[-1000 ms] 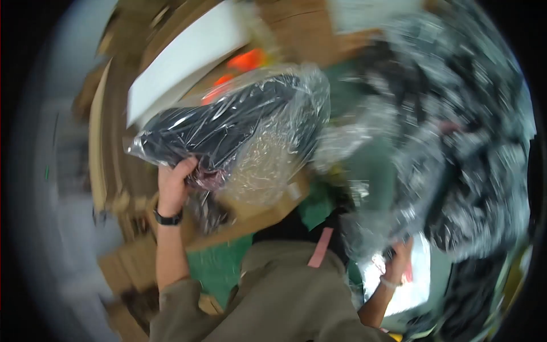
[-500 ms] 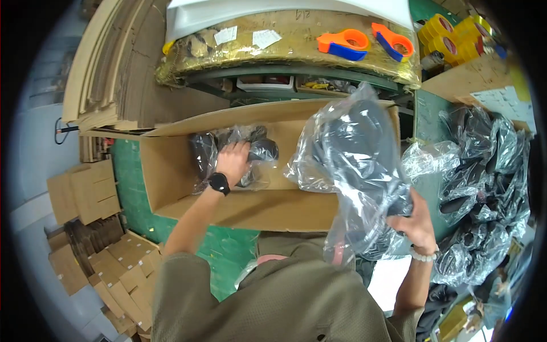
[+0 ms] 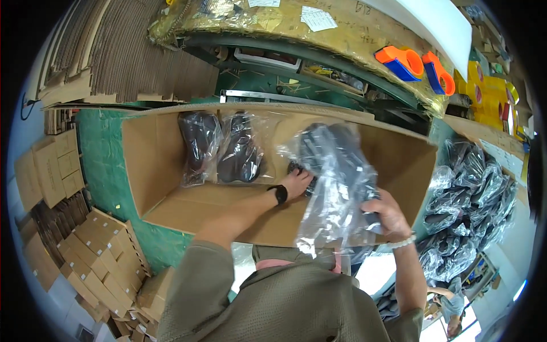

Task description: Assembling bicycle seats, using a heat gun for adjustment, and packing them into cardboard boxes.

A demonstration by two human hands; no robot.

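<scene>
A long open cardboard box (image 3: 182,214) lies in front of me. Two dark, rounded, elongated pieces, a left one (image 3: 200,139) and a right one (image 3: 239,148), lie side by side in clear plastic bags in its left half. Above the right half, my right hand (image 3: 388,215) grips the lower right end of a similar bagged dark piece (image 3: 342,159), whose loose plastic hangs toward me. My left hand (image 3: 297,183) is inside the box left of that bag, fingers curled against something dark. The bag partly covers those fingertips, so what they hold is unclear.
A heap of bagged dark pieces (image 3: 473,188) lies to the right. Beyond the box, a tape-covered bench (image 3: 273,28) carries two orange-and-blue tape dispensers (image 3: 401,62). Yellow tape rolls (image 3: 490,97) sit far right. Flat cardboard (image 3: 137,62) is stacked far left; another person (image 3: 453,299) appears lower right.
My left hand has moved right, off the bagged pieces at the box's left. The piece in my right hand has shifted slightly left and down over the box. The view has turned.
</scene>
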